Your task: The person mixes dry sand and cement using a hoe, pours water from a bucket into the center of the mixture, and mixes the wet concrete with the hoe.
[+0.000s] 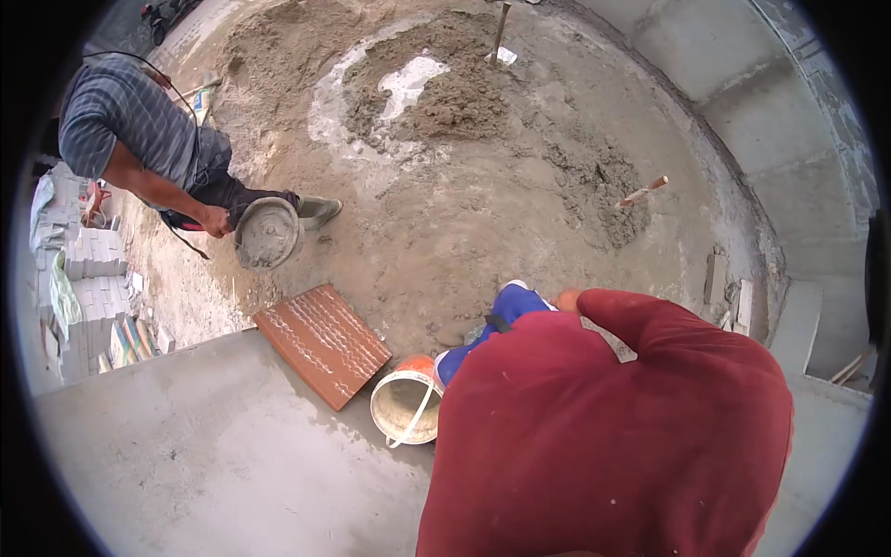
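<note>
Past the end of the dark red sleeve, my right hand [565,300] shows small beside my blue trouser leg. How its fingers lie is too unclear to tell, and no held thing can be made out. My left hand is not in view. An orange and white bucket [382,408] with a white handle lies tilted by my foot, its mouth facing me. Touching or close to it is a reddish-brown ridged panel [320,345] with pale streaks. At the left, another person [139,130] in a striped shirt holds a round basin of wet mortar [267,234] by its rim.
Heaped grey sand and mortar [455,102] cover the ground ahead. A wooden handle [501,32] stands in the heap, and another handle [643,190] sticks out of a mortar pile. Grey blocks [96,269] are stacked at left. A concrete wall [742,102] curves along the right.
</note>
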Motion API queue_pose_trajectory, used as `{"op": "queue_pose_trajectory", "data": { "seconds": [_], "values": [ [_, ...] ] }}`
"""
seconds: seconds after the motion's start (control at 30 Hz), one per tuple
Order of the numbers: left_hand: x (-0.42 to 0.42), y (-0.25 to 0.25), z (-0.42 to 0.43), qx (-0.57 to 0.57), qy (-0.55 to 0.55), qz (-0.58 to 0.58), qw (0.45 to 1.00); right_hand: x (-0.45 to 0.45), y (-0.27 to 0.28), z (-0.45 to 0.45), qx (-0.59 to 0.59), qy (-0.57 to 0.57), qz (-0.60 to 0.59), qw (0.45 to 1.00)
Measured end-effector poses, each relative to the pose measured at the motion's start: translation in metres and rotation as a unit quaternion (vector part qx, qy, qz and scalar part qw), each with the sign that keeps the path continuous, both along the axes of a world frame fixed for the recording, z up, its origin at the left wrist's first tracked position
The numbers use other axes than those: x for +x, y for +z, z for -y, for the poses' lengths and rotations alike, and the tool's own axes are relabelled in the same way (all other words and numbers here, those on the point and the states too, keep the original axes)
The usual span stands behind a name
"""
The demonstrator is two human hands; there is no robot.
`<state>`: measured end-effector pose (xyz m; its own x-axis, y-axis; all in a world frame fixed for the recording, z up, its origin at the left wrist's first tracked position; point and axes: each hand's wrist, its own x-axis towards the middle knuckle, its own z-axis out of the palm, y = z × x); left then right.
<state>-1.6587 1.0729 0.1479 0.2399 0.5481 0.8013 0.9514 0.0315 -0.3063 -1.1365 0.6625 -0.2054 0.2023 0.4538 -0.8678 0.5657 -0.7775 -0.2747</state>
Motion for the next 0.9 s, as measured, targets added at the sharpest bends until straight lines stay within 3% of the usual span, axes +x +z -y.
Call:
{"op": "queue_pose_trajectory", "data": {
  "seconds": [0.07,0.1,0.17,0.23,0.33,0.4,0.43,0.5,0.53,0.57,0.6,0.63,0.67,0.7,0.73,0.8,0.83,0.87,0.9],
  "values": [
    [0.095,-0.023,-0.003,-0.198,-0.136,0.088,0.967,0.005,0.004,0.011,0.002,-0.036,-0.007,0.999],
    [0.122,-0.058,-0.008,-0.330,-0.232,0.164,0.901,0.005,0.006,0.014,0.000,-0.062,-0.011,0.998],
    [0.168,-0.133,-0.008,-0.613,-0.267,0.278,0.690,0.006,-0.012,0.026,0.033,-0.136,-0.002,0.990],
    [0.209,-0.181,0.009,-0.803,-0.196,0.261,0.498,0.002,-0.032,0.046,0.063,-0.195,0.008,0.979],
    [0.281,-0.218,0.063,-0.868,-0.229,-0.009,0.440,-0.010,-0.038,0.066,0.099,-0.320,0.023,0.942],
    [0.333,-0.201,0.098,-0.890,-0.212,-0.086,0.395,0.002,-0.011,0.090,0.079,-0.376,-0.009,0.923],
    [0.356,-0.185,0.113,-0.897,-0.199,-0.112,0.379,-0.005,-0.030,0.111,0.100,-0.348,-0.007,0.932],
    [0.390,-0.168,0.123,-0.902,-0.192,-0.176,0.345,-0.019,-0.054,0.147,0.069,-0.450,-0.004,0.890],
    [0.395,-0.176,0.118,-0.903,-0.199,-0.208,0.319,-0.027,-0.074,0.166,0.067,-0.487,-0.028,0.870],
    [0.378,-0.219,0.093,-0.897,-0.244,-0.257,0.265,-0.034,-0.090,0.190,0.063,-0.525,-0.052,0.847],
    [0.362,-0.260,0.068,-0.885,-0.290,-0.297,0.210,-0.036,-0.096,0.214,0.075,-0.353,0.002,0.933],
    [0.371,-0.248,0.070,-0.936,-0.130,-0.198,0.261,-0.036,-0.101,0.236,0.087,-0.170,0.057,0.980],
    [0.385,-0.237,0.069,-0.949,0.032,-0.093,0.299,-0.037,-0.110,0.256,0.090,-0.161,0.055,0.981],
    [0.389,-0.234,0.068,-0.950,0.068,-0.013,0.305,-0.038,-0.119,0.273,0.073,-0.082,0.065,0.992],
    [0.393,-0.232,0.071,-0.949,0.070,-0.006,0.306,-0.032,-0.125,0.282,0.056,-0.002,0.075,0.996],
    [0.395,-0.232,0.071,-0.936,0.042,0.123,0.326,-0.010,-0.119,0.285,0.050,0.005,0.068,0.996],
    [0.375,-0.264,0.068,-0.926,-0.035,0.221,0.304,0.001,-0.114,0.286,0.038,0.006,0.061,0.997],
    [0.371,-0.274,0.074,-0.925,-0.033,0.228,0.301,0.014,-0.112,0.284,0.036,0.013,0.062,0.997],
    [0.367,-0.283,0.081,-0.899,-0.058,0.242,0.360,0.029,-0.111,0.277,0.047,0.012,0.091,0.995]
  ]
}}
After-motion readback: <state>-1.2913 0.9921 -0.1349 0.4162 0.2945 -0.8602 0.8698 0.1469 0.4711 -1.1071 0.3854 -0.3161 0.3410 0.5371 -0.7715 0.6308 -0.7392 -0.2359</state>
